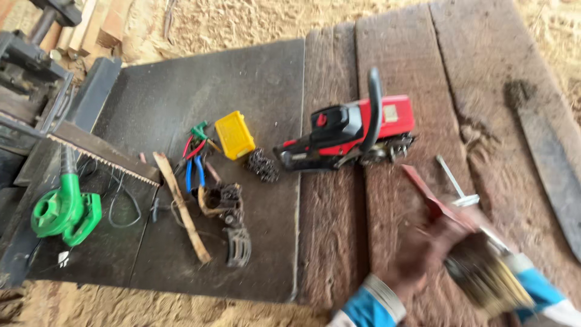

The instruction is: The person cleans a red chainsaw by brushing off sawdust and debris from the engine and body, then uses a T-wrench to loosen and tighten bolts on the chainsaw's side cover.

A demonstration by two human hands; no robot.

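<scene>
My left hand [417,251], in a blue sleeve with a wrist band, is blurred at the bottom right and seems closed on a flat red piece [426,191] that points up and left. My right hand [514,263] is mostly hidden behind a brush [484,278] with yellowish bristles, which it holds just right of the left hand. Both hands are over worn wooden planks [339,242]. A red and black chainsaw body [351,130] lies on the planks above them, untouched. A metal T-shaped wrench [457,184] lies just above the hands.
On a dark board [181,91] to the left lie a yellow box [235,134], a coiled chain [262,165], blue-handled pliers [193,172], a wooden stick [181,206], a toothed bar [103,154] and a green blower [63,212]. A long dark bar [551,169] lies far right. Sawdust surrounds everything.
</scene>
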